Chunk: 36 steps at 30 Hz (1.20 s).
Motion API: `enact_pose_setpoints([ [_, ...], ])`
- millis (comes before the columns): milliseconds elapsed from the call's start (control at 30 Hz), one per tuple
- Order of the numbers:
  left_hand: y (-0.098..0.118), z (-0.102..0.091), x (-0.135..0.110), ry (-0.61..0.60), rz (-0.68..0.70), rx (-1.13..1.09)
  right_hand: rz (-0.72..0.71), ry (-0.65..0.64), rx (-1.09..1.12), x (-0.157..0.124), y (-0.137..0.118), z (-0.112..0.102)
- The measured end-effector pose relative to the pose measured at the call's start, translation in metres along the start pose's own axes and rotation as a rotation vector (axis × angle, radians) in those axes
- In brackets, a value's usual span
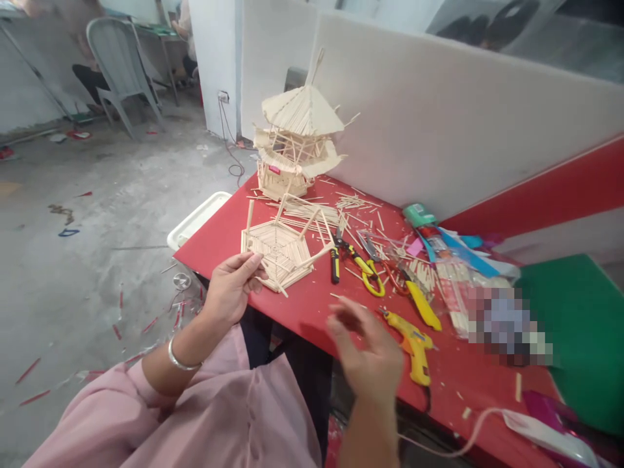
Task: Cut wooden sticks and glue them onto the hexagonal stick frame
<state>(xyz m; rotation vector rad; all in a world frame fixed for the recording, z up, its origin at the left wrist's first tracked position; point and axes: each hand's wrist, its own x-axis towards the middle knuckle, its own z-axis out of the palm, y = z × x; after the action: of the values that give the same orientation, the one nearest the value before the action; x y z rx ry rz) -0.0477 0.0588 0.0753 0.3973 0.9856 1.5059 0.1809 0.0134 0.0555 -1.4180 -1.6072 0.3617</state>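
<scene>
My left hand (234, 286) is closed, thumb and index finger pinched at the near left corner of a hexagonal frame (277, 247) made of thin wooden sticks. The frame lies flat on the table, with a web-like pattern of sticks inside and several short posts standing or leaning along its rim. What exactly sits between the fingertips is partly hidden. My right hand (368, 351), smeared by motion, hovers over the table's front edge, fingers curved and apart, with nothing visible in it. Nearest to it lies a yellow glue gun (412, 344).
A tiered stick pagoda (302, 117) stands at the back corner of the red table (219, 240). Loose sticks (312, 213), yellow-black pliers (335, 260), yellow-handled scissors (373, 279) and a yellow cutter (423, 305) lie around. A green board (570, 325) and white wall (390, 110) bound the right and back.
</scene>
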Motion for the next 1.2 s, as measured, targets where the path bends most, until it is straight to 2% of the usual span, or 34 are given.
enact_pose_setpoints([
  [67,-0.002,-0.001,0.006,0.01,0.002,0.016,-0.076,0.004,0.077,-0.012,-0.027,0.034],
  [133,-0.004,-0.003,0.01,0.017,-0.005,0.021,-0.095,0.031,0.1,-0.009,-0.04,0.06],
  [233,-0.004,-0.005,0.012,0.026,-0.022,0.022,-0.158,0.04,0.094,0.004,-0.044,0.079],
  [600,-0.008,-0.002,0.017,-0.008,-0.079,0.114,-0.192,0.097,0.004,0.017,-0.035,0.086],
  [867,-0.006,-0.001,0.02,0.007,-0.072,0.152,-0.085,0.172,0.05,0.021,-0.031,0.093],
  [1200,-0.007,0.0,0.022,0.01,-0.06,0.161,-0.099,0.123,0.01,0.025,-0.025,0.095],
])
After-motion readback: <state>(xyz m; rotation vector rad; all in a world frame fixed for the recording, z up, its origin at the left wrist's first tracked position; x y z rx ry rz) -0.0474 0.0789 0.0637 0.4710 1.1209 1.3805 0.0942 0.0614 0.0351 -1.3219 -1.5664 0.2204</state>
